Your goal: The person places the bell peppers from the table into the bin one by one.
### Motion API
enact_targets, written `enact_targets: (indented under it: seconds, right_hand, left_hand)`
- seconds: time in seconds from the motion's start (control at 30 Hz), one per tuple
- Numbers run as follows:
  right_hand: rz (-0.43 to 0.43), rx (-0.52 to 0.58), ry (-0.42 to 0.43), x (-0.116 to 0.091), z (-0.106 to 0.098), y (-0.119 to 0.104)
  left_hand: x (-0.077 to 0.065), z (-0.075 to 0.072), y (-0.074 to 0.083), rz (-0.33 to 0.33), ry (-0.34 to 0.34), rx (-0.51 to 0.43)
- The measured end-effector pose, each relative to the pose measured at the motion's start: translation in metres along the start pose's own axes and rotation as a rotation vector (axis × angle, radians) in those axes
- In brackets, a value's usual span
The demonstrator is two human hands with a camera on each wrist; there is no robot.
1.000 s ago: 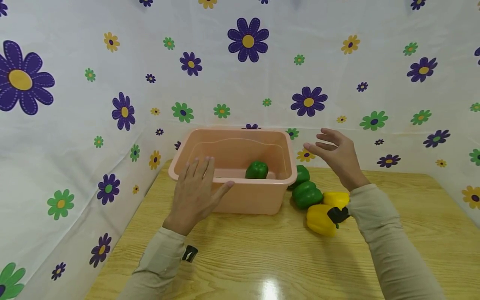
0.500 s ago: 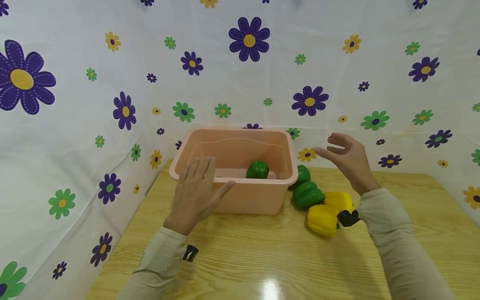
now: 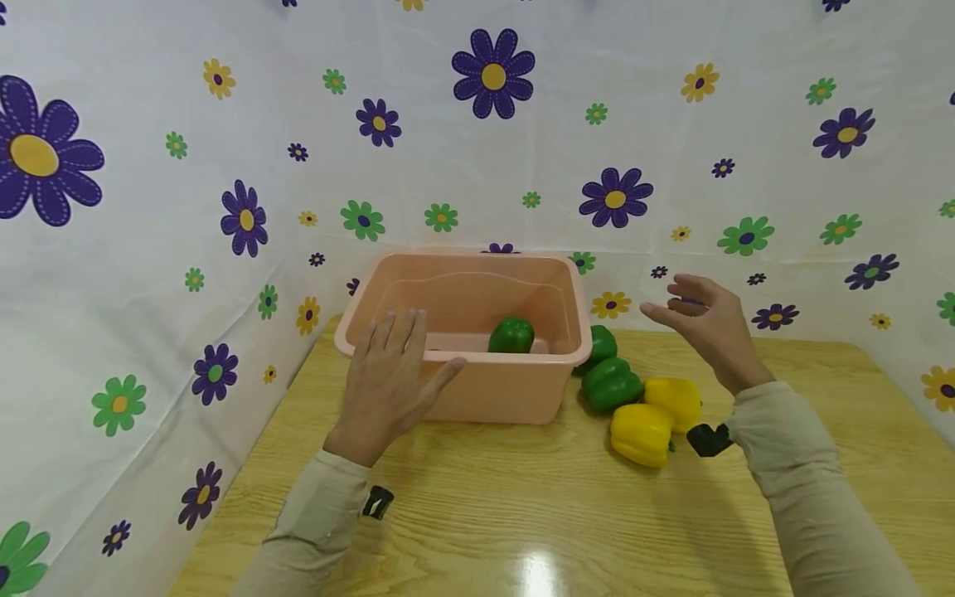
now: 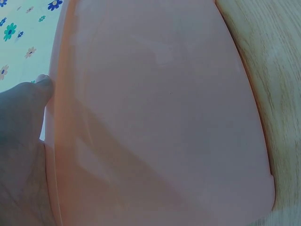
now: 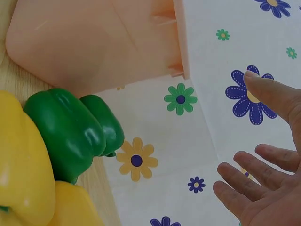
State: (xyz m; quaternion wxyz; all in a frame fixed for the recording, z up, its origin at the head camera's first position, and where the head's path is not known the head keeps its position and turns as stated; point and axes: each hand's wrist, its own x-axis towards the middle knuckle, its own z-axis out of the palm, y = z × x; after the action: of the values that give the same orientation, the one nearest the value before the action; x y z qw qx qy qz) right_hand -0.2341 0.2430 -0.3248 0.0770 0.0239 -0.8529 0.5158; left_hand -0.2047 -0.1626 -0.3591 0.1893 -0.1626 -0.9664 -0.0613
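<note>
My left hand point(image 3: 386, 385) rests with straight fingers on the front rim of a peach plastic tub point(image 3: 492, 390). In the left wrist view the thumb touches that rim beside the tub's outer wall point(image 4: 164, 117). A green bell pepper point(image 3: 511, 335) sits inside the tub, partly hidden by the front wall. My right hand point(image 3: 709, 327) hovers in the air to the right of the tub, holding nothing, its fingers apart and loosely bent. Below and left of it lie two green peppers point(image 3: 612, 385) and two yellow peppers point(image 3: 642, 434) on the table.
The wooden table point(image 3: 522, 497) reaches toward me and to both sides. A white cloth with printed flowers point(image 3: 492, 166) hangs behind the tub and along the left side. The loose peppers cluster against the tub's right side, one green pepper point(image 5: 101, 125) behind the other.
My right hand has moved right and slightly down, away from the tub, uncovering more of the rear yellow pepper. My left hand stays on the rim, and the peppers have not moved.
</note>
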Motion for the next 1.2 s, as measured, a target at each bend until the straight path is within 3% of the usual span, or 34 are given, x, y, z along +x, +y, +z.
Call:
enact_targets:
  seconds: [0.9, 1.2]
  right_hand:
    - [0.074, -0.149, -0.152, -0.012, -0.017, 0.044]
    - [0.121, -0.212, -0.221, -0.013, -0.018, 0.056]
  left_hand:
    - [0.000, -0.001, 0.001, 0.012, 0.035, -0.011]
    - [0.000, -0.001, 0.001, -0.007, 0.005, -0.016]
